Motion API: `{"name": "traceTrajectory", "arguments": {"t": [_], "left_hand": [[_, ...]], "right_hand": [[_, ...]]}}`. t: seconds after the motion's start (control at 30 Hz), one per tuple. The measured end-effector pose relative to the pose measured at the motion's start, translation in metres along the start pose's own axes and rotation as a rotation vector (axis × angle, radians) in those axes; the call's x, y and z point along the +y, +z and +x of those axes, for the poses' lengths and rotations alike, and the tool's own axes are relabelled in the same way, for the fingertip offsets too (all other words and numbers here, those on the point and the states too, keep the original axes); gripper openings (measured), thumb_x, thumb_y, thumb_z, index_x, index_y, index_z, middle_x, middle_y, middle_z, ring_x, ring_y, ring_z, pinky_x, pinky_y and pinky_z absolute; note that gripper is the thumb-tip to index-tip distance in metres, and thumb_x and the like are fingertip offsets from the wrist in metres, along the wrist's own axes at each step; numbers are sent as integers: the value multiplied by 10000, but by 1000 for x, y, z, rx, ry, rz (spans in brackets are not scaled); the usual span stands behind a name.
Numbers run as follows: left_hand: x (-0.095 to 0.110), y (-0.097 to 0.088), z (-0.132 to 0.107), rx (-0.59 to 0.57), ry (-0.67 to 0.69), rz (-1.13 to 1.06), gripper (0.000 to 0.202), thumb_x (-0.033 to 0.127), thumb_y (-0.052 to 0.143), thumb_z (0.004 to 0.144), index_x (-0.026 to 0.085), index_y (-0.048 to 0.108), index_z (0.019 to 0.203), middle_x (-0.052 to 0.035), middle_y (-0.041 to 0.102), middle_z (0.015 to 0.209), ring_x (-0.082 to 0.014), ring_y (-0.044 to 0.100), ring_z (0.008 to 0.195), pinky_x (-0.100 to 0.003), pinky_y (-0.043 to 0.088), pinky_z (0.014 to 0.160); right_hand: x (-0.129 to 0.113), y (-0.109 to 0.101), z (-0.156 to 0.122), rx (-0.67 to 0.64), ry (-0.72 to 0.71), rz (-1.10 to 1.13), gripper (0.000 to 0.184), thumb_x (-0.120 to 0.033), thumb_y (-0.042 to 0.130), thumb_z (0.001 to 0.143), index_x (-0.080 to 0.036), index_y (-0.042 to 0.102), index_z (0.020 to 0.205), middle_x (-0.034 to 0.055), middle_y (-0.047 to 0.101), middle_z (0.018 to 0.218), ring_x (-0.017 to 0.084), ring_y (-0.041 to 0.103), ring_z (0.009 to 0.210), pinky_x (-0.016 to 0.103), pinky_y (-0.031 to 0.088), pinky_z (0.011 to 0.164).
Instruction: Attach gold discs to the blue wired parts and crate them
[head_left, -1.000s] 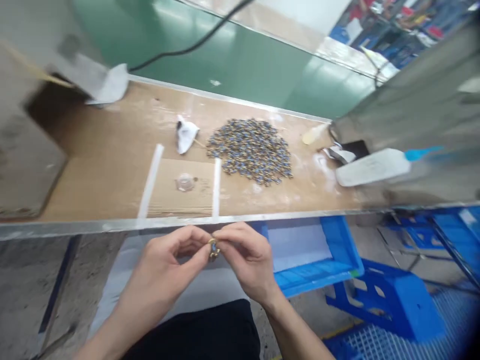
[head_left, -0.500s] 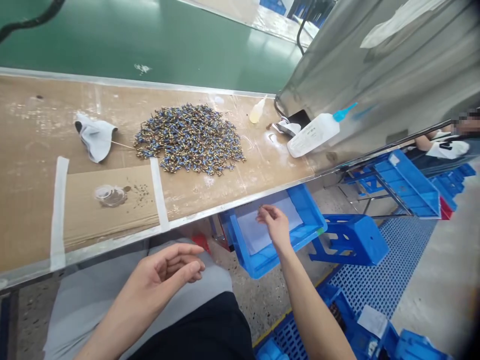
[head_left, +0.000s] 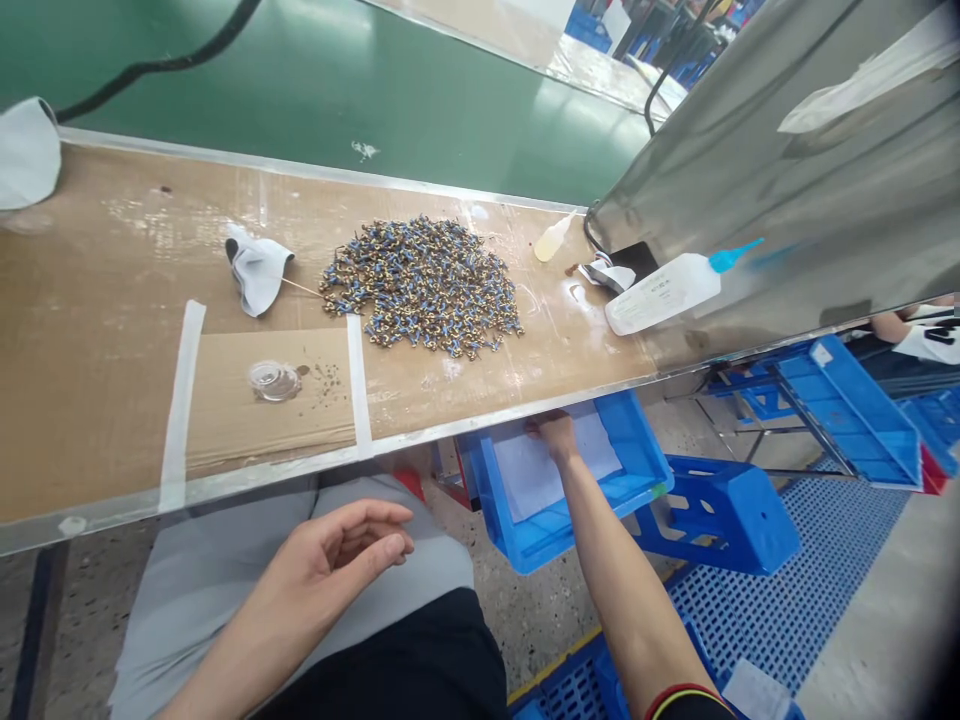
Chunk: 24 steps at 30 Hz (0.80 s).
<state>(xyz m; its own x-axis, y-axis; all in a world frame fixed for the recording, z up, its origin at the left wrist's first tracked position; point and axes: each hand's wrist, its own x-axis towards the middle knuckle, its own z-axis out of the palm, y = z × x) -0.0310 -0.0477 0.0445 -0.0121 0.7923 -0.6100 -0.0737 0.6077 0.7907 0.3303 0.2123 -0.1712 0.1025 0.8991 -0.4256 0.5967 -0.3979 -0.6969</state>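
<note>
My left hand (head_left: 341, 550) hovers over my lap below the bench edge, palm up, fingers loosely curled and apart, with nothing in it. My right hand (head_left: 553, 435) reaches into a blue bin (head_left: 570, 530) lined with a white sheet (head_left: 540, 480), just under the bench edge; its fingertips are hidden by that edge. On the bench above lies a pile of small blue-and-brass parts (head_left: 424, 285).
A taped-down cardboard sheet (head_left: 247, 420) carries a clear dish (head_left: 274, 380). A white cloth (head_left: 259, 272), a small yellow bottle (head_left: 553, 238) and a white glue bottle (head_left: 660, 292) lie near a metal housing (head_left: 787, 150). A blue stool (head_left: 727, 510) and crates (head_left: 840, 410) stand at the right.
Both hands pinched one small part together a second ago. They parted: the right hand went to the blue bin and deeper under the bench edge, the left stayed over my lap.
</note>
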Motion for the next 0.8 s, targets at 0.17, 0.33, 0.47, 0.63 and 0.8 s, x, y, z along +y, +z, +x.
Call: {"name": "traceTrajectory", "arguments": {"t": [0.17, 0.33, 0.47, 0.63, 0.8], "left_hand": [[-4, -8, 3, -59, -18, 10, 513, 678, 798, 974, 241, 816, 1240, -92, 873, 1103, -335, 825, 1106, -420, 614, 1031], [-8, -16, 6, -78, -4, 22, 525, 694, 793, 977, 247, 806, 1252, -94, 871, 1106, -343, 822, 1119, -420, 617, 1026], [-6, -17, 6, -67, 2, 24, 513, 689, 784, 987, 247, 806, 1248, -94, 874, 1105, -346, 827, 1121, -423, 625, 1026], [-7, -18, 4, -63, 17, 13, 467, 658, 790, 990, 249, 821, 1213, -85, 880, 1085, -331, 836, 1104, -397, 632, 1006], [-12, -24, 3, -81, 36, 3, 474, 657, 760, 1008, 236, 810, 1220, -95, 876, 1087, -331, 827, 1102, -403, 621, 996]], "right_hand": [[-1, 0, -1, -73, 79, 41, 384, -449, 758, 1103, -185, 705, 1377, 100, 734, 1357, 244, 758, 1138, 449, 686, 977], [-3, -1, -4, -85, 84, 69, 386, -449, 760, 1103, -183, 705, 1377, 98, 737, 1346, 240, 761, 1124, 441, 689, 963], [-2, -2, -6, -78, 85, 75, 386, -452, 756, 1105, -181, 705, 1376, 97, 740, 1337, 238, 763, 1115, 438, 690, 957], [-8, 0, -11, -30, 79, 119, 361, -441, 765, 1101, -175, 715, 1341, 87, 751, 1291, 223, 768, 1069, 413, 694, 922], [-27, -15, -47, 215, -27, 248, 368, -528, 737, 1106, -160, 727, 1100, 2, 730, 934, 129, 687, 729, 280, 619, 686]]}}
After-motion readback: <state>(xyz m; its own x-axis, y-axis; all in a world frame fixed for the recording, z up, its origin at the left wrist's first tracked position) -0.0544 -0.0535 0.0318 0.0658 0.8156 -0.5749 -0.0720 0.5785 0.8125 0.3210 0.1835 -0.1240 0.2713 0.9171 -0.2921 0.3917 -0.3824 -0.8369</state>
